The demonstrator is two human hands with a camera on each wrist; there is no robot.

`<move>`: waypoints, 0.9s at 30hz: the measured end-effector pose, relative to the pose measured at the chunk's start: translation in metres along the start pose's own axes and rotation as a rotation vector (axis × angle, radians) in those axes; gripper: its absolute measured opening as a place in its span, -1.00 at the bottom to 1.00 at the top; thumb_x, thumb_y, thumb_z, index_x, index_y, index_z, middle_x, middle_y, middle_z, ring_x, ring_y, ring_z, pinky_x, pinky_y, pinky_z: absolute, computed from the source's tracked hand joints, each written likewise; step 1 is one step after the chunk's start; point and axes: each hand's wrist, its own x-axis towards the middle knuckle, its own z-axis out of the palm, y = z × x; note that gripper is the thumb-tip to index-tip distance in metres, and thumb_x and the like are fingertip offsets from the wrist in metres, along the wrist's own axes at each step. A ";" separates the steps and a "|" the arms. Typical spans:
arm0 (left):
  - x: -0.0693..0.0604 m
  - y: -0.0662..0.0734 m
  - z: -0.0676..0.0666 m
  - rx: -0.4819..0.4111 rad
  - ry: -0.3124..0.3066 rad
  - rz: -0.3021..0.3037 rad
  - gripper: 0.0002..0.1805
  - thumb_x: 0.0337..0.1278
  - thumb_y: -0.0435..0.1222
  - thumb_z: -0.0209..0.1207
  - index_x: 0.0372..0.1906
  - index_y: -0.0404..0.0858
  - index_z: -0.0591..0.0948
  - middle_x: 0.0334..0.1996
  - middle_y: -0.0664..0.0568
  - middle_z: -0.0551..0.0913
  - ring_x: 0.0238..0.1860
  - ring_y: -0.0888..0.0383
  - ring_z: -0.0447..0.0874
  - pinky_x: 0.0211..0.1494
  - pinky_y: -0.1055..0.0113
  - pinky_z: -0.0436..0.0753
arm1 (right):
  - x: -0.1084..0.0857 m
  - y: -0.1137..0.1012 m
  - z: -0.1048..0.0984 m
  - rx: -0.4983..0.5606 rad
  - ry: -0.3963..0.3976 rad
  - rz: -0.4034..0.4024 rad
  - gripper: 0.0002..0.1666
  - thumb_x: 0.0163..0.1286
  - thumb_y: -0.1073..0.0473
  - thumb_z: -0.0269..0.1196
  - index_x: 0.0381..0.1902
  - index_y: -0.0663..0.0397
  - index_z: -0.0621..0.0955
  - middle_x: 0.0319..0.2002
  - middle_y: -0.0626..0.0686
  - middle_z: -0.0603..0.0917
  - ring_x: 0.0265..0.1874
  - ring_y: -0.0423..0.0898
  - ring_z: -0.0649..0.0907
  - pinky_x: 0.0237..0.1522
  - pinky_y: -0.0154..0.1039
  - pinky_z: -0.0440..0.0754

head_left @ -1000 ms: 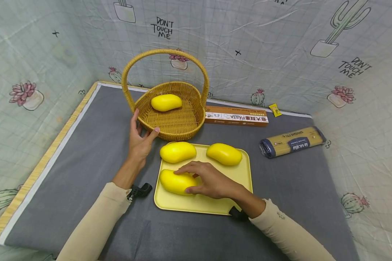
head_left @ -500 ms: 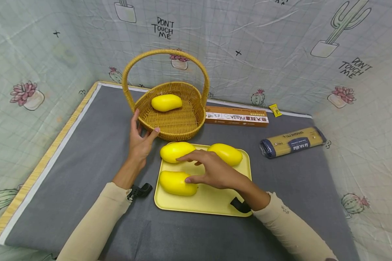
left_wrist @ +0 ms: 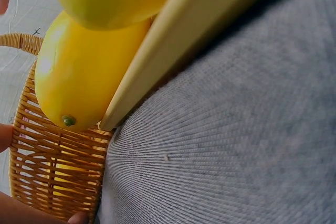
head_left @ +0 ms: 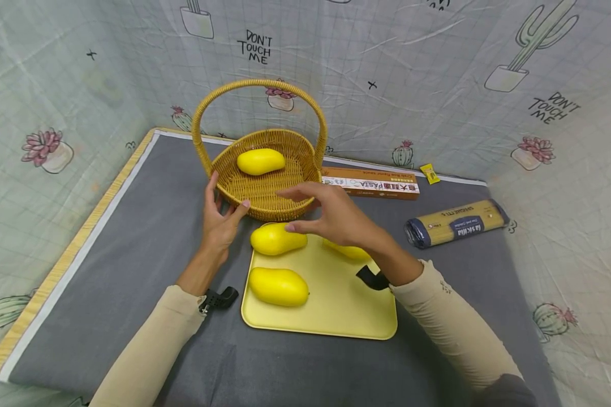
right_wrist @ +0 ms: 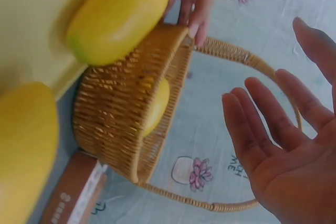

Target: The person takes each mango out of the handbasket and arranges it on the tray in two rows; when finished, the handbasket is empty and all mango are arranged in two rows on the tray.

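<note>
My left hand rests against the front left of the wicker basket, its fingers spread and thumb tip at the rim. A yellow mango lies inside the basket, toward the back left. Over the basket's front right edge is my right hand, empty, with fingers apart; the right wrist view shows its palm. On the yellow tray lie three more mangoes: one at the back left, one at the front left, and one at the back right, partly hidden by my right hand.
Behind the tray, right of the basket, lies a brown pasta box. A small yellow packet is near the table's back edge. A spaghetti pack lies at the right. Patterned cloth hangs behind the table.
My right hand has left the front left mango and moved forward over the tray to the basket's front right rim, empty. My left hand stays at the basket.
</note>
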 end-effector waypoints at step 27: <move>0.004 -0.003 0.000 0.022 0.012 -0.033 0.08 0.42 -0.33 0.34 0.75 0.24 -0.08 0.76 0.19 -0.20 0.77 0.08 -0.18 0.79 0.04 0.14 | 0.109 0.040 -0.005 -0.129 0.096 0.092 -0.27 0.36 0.04 0.54 0.45 -0.06 0.59 0.40 0.01 0.65 0.40 0.06 0.60 0.47 0.03 0.56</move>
